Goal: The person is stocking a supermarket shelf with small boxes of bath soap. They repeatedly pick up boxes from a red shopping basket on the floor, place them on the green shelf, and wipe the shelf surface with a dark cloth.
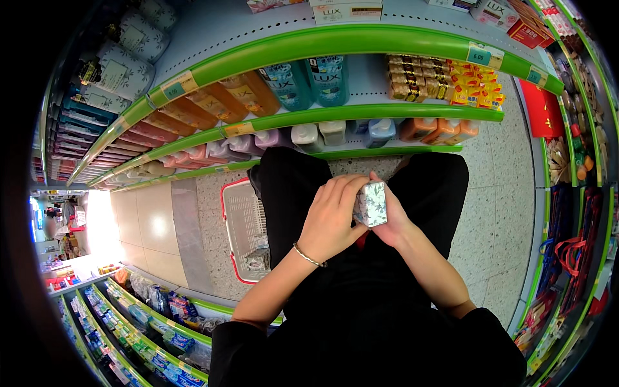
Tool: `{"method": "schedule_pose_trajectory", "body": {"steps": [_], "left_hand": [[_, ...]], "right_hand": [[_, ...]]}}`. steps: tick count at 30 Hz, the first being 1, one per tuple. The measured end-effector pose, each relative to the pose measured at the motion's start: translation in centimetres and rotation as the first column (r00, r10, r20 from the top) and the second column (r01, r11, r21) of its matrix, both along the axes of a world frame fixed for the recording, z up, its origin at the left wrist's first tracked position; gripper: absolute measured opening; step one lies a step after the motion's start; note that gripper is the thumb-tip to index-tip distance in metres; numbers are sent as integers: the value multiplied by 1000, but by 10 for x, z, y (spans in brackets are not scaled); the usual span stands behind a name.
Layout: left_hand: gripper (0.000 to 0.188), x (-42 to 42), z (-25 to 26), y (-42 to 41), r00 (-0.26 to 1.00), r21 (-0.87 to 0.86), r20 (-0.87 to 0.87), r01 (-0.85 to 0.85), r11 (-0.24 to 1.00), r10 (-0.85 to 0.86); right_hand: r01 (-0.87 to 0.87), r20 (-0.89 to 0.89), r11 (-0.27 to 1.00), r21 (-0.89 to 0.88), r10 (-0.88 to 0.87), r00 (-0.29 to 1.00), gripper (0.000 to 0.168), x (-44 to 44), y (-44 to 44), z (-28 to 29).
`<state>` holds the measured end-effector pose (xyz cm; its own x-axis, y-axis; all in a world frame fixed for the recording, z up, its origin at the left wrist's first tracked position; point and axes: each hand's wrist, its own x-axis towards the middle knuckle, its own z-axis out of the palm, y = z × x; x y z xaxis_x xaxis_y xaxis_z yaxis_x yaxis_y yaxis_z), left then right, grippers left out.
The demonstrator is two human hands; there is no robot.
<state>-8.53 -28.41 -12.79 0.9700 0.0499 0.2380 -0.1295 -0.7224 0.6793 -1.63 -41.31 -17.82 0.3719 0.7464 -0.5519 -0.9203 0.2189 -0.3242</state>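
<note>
A small box with a grey-and-white leaf pattern [371, 205] is held between both hands above the lap. My left hand [333, 208], with a bracelet at the wrist, wraps its left side. My right hand [392, 217] supports the right side, its fingers partly hidden behind the box. To the left of the legs stands a white plastic basket with a red rim [242, 217] on the floor; patterned packages [258, 259] lie in its lower part, partly hidden by the leg.
Ahead, green-edged shelves [309, 116] hold LUX bottles [329, 80], pump bottles [304, 138], gold packs [411, 77] and yellow packs [476, 82]. Boxed soap [346, 12] sits on the upper shelf. More stocked shelving stands at the right [541, 213] and lower left [145, 324].
</note>
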Motion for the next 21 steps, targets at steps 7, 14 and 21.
{"method": "schedule_pose_trajectory", "body": {"steps": [7,14,21], "left_hand": [[67,-9,-3,19,994,-56,25,-102,993,104],[64,-17,-19,25,986,-159,-66,-161,974,152],[65,-15,-19,27,993,-196,-19,-122,973,121]], "right_hand": [[97,248,965,-244,-35,968,38,10,-7,15],[172,420,965,-197,-75,904,29,16,-13,26],[195,436,963,-187,-96,895,24,17,-14,26]]}}
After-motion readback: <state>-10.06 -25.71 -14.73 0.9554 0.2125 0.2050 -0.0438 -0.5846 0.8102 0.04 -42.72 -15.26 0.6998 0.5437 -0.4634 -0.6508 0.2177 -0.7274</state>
